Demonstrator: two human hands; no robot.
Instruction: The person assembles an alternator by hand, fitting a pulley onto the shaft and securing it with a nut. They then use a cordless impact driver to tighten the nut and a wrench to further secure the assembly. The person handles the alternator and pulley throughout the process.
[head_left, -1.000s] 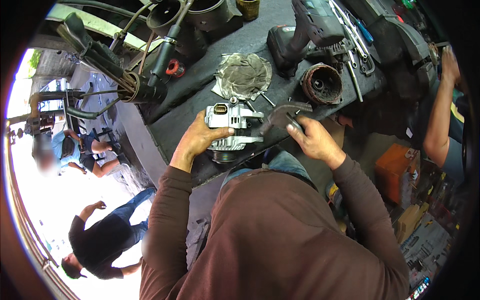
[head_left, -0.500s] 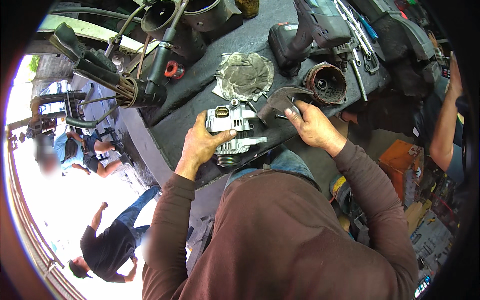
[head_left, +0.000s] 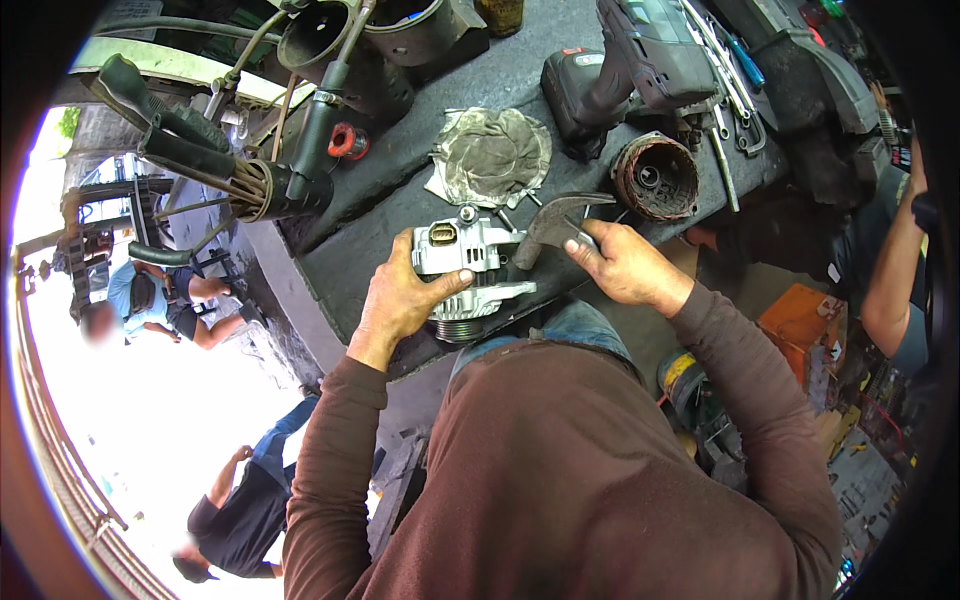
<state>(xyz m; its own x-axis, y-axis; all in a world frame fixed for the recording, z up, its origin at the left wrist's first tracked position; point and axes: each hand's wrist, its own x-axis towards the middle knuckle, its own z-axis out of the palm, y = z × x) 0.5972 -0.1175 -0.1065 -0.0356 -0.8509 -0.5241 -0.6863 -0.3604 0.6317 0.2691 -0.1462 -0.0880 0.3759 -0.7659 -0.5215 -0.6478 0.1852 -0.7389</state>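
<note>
A silver alternator (head_left: 466, 250) with a grooved black pulley stands at the front edge of the dark workbench (head_left: 350, 270). My left hand (head_left: 402, 300) is wrapped round its left side, the thumb lying across the front. In my right hand (head_left: 632, 266) is a claw hammer (head_left: 548, 232), held close to the head. The hammer's face is beside the alternator's right side; whether they touch I cannot tell. Its handle is mostly hidden by my hand. Behind the alternator lies a crumpled, stained rag (head_left: 492, 156), with bolts between the two.
Right of the rag are a cordless power tool (head_left: 650, 60) and a round copper-wound stator (head_left: 655, 176). Wrenches (head_left: 722, 80) lie at the far right. A can of tools (head_left: 270, 190) and a red spool (head_left: 347, 142) are at left. Another person's arm (head_left: 893, 260) shows at the right edge.
The hammer has turned in my right hand, its striking end now lower and close to the alternator. My left hand keeps its grip. A person at lower left has moved.
</note>
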